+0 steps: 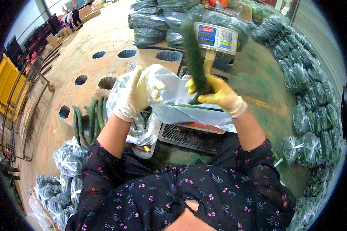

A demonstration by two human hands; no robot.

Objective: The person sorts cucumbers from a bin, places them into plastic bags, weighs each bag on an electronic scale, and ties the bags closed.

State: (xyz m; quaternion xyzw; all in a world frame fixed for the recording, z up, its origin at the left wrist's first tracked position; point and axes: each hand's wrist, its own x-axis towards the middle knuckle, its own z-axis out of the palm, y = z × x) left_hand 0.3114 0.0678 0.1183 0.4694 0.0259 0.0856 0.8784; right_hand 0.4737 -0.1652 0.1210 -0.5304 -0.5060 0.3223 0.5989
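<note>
My left hand, in a pale glove, grips the edge of a clear plastic bag and spreads it. A dark green cucumber, blurred by motion, stands nearly upright in my right hand, which wears a yellowish glove. Its lower end is partly hidden behind the fingers. Inside the bag lies another long cucumber. The bag rests over a red surface and a black slatted crate. Just beyond my right hand stands a digital scale's display with lit digits.
Loose cucumbers lie left of my arm on a board with scalloped holes. Bagged cucumbers are stacked at the back, along the right wall and at lower left. A wire cart stands far left.
</note>
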